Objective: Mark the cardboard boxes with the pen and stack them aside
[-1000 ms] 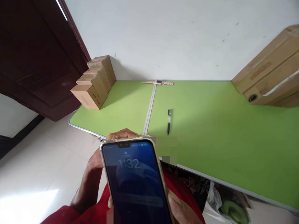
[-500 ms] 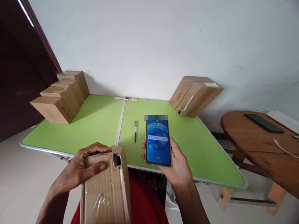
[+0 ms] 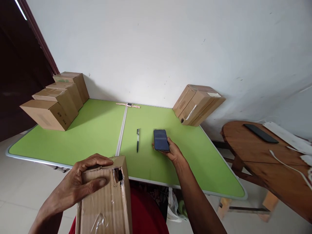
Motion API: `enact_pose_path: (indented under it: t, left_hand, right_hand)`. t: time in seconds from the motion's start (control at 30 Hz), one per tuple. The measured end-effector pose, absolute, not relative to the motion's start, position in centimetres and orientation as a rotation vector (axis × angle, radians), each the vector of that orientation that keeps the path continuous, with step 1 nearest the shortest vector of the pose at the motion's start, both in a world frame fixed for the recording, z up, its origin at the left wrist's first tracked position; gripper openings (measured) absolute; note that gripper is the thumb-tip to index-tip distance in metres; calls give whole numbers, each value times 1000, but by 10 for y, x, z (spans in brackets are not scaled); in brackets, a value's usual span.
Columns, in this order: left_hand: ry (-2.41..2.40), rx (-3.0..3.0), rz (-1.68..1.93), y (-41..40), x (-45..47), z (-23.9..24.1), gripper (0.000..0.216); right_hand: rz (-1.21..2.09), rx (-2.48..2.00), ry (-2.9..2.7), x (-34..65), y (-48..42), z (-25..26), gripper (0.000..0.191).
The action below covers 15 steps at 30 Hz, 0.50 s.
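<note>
My left hand grips the top end of a taped cardboard box held over my lap, in front of the green folding table. My right hand reaches out over the table and holds a dark smartphone flat on or just above the green surface, fingers curled under its near end. A black pen lies just left of the phone. A pink-strapped watch lies at the table's far edge by the wall.
Three small cardboard boxes are stacked in a row at the table's back left, and a larger box leans against the wall at the back right. A round wooden table on the right carries another dark phone and a white cable.
My right hand has moved the phone forward and down from in front of me to the table beside the pen. Its screen has gone dark. The left hand still holds the box.
</note>
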State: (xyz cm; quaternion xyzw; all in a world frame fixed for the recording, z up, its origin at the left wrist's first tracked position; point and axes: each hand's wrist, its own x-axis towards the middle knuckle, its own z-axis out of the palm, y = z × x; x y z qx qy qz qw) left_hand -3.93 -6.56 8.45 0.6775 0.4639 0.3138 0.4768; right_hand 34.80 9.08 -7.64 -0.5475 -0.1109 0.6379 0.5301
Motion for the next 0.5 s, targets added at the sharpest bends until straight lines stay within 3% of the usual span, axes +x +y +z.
enact_pose_path:
  t: [0.27,0.5]
  left_hand:
    - [1116,1674,779,-66,-41,78,31]
    - [1066,1593,839,-71,-38,76,38]
  right_hand:
    - [1361,-1470,-366,355,70,-64,21]
    - [1257,-1556,-393,363,35,-49,15]
